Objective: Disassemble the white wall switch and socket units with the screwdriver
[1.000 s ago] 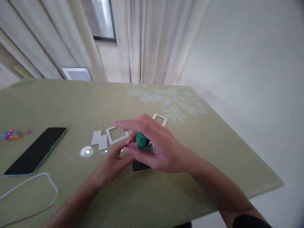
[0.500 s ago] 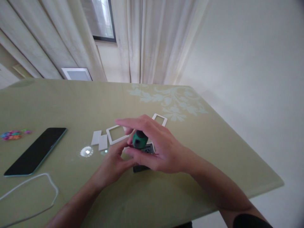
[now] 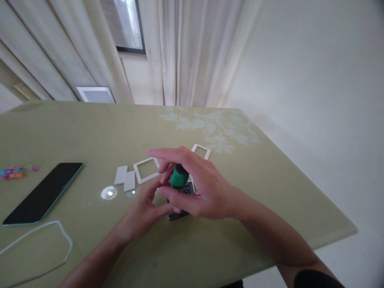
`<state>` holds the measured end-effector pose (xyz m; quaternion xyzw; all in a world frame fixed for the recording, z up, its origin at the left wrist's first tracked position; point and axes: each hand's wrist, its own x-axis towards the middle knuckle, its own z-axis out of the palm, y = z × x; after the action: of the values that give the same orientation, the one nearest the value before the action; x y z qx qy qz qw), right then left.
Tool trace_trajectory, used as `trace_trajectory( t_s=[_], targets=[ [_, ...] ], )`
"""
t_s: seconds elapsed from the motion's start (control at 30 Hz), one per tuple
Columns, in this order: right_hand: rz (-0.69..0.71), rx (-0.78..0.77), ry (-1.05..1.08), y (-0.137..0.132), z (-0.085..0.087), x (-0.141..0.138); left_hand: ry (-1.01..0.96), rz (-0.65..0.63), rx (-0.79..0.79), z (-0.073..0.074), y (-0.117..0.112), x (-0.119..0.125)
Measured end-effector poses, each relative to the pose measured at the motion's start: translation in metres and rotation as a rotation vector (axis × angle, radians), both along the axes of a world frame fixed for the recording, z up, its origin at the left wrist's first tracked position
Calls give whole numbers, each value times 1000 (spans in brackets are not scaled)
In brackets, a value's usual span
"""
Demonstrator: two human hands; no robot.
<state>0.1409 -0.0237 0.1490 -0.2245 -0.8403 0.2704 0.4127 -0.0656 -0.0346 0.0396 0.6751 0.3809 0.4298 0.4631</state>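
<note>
My right hand is pinched around a green-handled screwdriver that stands upright over a small dark switch module on the olive-green table. The index finger sticks out to the left. My left hand holds the dark module from the left side, fingers curled against it. A square white frame lies just beyond my hands, and a smaller white frame lies to the right of it.
Two flat white plastic pieces sit left of the square frame. A black phone lies at the left, coloured rubber bands beyond it, and a white cord loop near the front edge. Curtains hang behind the table.
My right fingers have shifted round the green handle, which has turned slightly. Both hands stay in the same place over the module.
</note>
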Motion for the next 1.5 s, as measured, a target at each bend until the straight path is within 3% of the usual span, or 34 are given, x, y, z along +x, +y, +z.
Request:
trace_trajectory(
  t_s=[0.17,0.37,0.63,0.8,1.1,1.23,1.3,1.37,1.5],
  targets=[
    [1,-55,-17,-2,2,0,14,-136,28,2,1,-5],
    [-4,-42,-13,-1,-1,-1,-3,71,17,10,-3,6],
    [0,-46,-6,-2,-1,-1,2,-128,-12,8,0,-6],
    [-8,-30,-3,-1,-1,-2,-74,6,-45,19,-2,8],
    [1,-45,11,-2,0,-2,-22,-122,-27,16,3,-5],
    [0,-58,16,-1,-2,-2,-32,-9,-39,16,1,1],
    [10,-44,10,1,-3,-3,30,43,10,10,0,1],
    [17,-33,15,1,-2,-2,212,50,116,1,-1,-2],
    [-36,-100,210,-1,5,4,547,-64,300,-9,-1,-10]
  ],
)
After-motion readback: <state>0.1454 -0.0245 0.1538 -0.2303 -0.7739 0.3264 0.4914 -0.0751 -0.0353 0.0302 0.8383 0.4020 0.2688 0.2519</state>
